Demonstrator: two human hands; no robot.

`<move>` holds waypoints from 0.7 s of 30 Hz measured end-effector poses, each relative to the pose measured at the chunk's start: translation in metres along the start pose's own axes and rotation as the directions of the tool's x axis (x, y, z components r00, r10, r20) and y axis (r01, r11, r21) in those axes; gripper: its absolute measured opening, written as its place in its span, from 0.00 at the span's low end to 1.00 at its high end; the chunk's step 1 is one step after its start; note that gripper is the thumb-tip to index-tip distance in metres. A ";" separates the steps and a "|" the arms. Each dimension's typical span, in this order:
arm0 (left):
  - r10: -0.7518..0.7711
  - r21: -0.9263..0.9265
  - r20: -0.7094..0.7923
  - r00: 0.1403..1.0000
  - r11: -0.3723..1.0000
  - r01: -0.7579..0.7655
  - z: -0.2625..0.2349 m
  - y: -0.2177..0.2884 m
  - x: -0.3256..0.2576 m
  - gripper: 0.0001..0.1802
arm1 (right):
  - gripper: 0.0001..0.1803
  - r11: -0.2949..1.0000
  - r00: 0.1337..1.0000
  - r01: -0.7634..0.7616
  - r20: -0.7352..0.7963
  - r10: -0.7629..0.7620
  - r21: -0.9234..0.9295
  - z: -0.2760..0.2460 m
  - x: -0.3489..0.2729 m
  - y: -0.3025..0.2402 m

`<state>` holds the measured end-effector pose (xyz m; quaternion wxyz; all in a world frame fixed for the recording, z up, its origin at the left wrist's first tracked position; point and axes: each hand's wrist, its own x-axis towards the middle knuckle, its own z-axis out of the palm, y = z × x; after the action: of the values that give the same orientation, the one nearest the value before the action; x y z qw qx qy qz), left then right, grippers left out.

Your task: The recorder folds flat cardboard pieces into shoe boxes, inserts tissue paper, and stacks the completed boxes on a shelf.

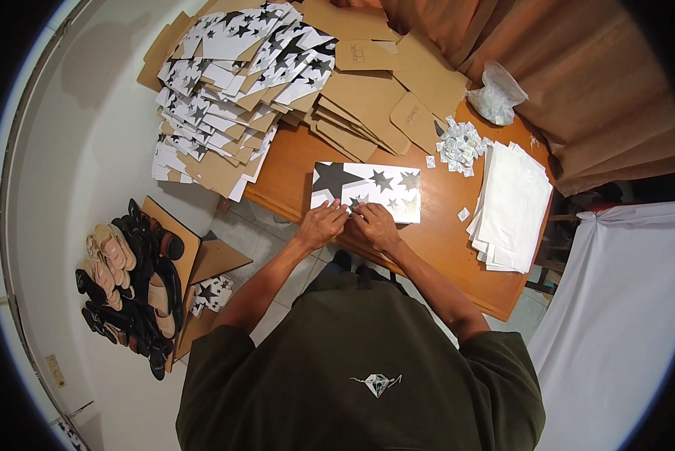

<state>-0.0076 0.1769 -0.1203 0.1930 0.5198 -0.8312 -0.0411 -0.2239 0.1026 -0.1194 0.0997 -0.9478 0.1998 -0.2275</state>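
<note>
A white cardboard box [364, 180] printed with black stars lies near the front edge of the wooden table, its top closed. My left hand [325, 223] grips its near edge, left of the middle, with bent fingers. Close beside it, my right hand [376, 225] has its fingers curled on the same near edge. The two sets of fingertips almost meet there. My thumbs and the box's front side are hidden from above.
Star-printed flat cartons [225, 98] pile up far left, beside brown cardboard sheets [364, 109]. Small sachets [461, 146], a plastic bag [497, 94] and white paper sheets [510, 203] are on the right. Shoes [131, 278] sit on cardboard at left. A brown curtain [585, 90] hangs behind.
</note>
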 end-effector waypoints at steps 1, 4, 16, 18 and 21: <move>0.022 0.032 -0.028 0.999 0.999 -0.021 0.001 0.000 -0.001 0.18 | 0.18 1.000 1.000 0.009 0.018 -0.009 -0.019 0.001 0.000 -0.001; 0.033 0.039 -0.065 0.997 0.999 -0.031 0.004 0.002 -0.004 0.18 | 0.18 1.000 1.000 0.021 0.013 -0.021 0.021 0.003 -0.002 -0.002; -0.129 -0.085 -0.069 0.989 0.989 0.123 -0.011 0.031 0.014 0.19 | 0.20 0.957 0.956 -0.282 -0.060 0.287 0.073 -0.026 -0.039 0.001; -0.092 -0.108 -0.050 0.995 0.990 0.086 -0.001 0.032 0.014 0.17 | 0.22 0.970 0.969 -0.240 -0.046 0.242 0.042 -0.015 -0.050 0.012; -0.060 -0.148 -0.056 0.997 0.988 0.051 0.010 0.032 0.014 0.15 | 0.20 0.977 0.973 -0.206 -0.094 0.210 0.051 -0.011 -0.050 0.014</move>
<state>-0.0438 0.1776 -0.1172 0.2546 0.5280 -0.8050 -0.0918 -0.2749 0.1102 -0.1334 0.1323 -0.9070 0.2980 -0.2667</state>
